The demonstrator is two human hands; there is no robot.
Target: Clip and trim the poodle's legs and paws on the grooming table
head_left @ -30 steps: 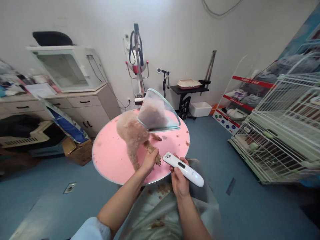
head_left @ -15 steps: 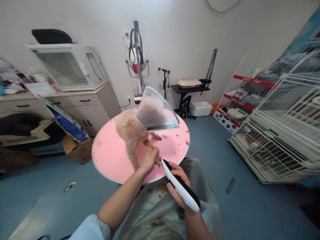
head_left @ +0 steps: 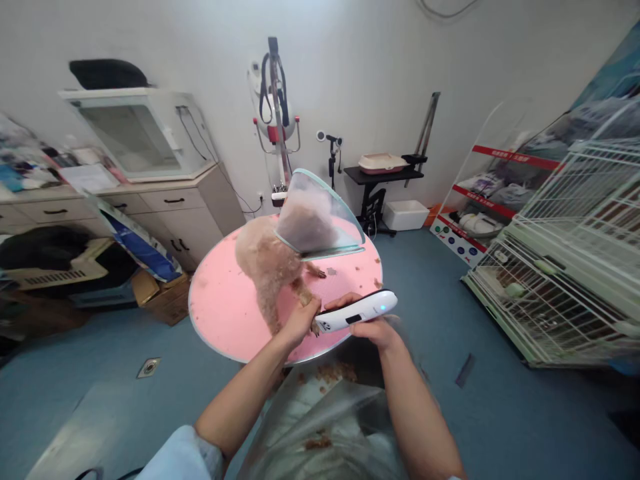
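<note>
A curly light-brown dog (head_left: 267,260) is on the round pink grooming table (head_left: 215,320), its head inside a clear cone collar (head_left: 345,227) with a pale green rim. My left hand (head_left: 300,321) is closed around one of its front legs, with the paw (head_left: 315,328) showing past my fingers. In my right hand (head_left: 373,328) I grip a white and black hair clipper (head_left: 357,312), held nearly level with a blue light lit on it. The clipper's head is at the paw, close to my left fingers; whether the blade touches the fur I cannot tell.
Hair clippings (head_left: 330,373) lie on the translucent apron (head_left: 290,433) over my lap, and tufts dot the table. A metal grooming post (head_left: 278,100) rises behind the dog. Wire cages (head_left: 530,293) stand to the right, cabinets (head_left: 175,213) to the left.
My right hand has turned the clipper from a steep slant to nearly level, its back end swinging upward and its white face now showing. My left hand keeps its hold on the leg.
</note>
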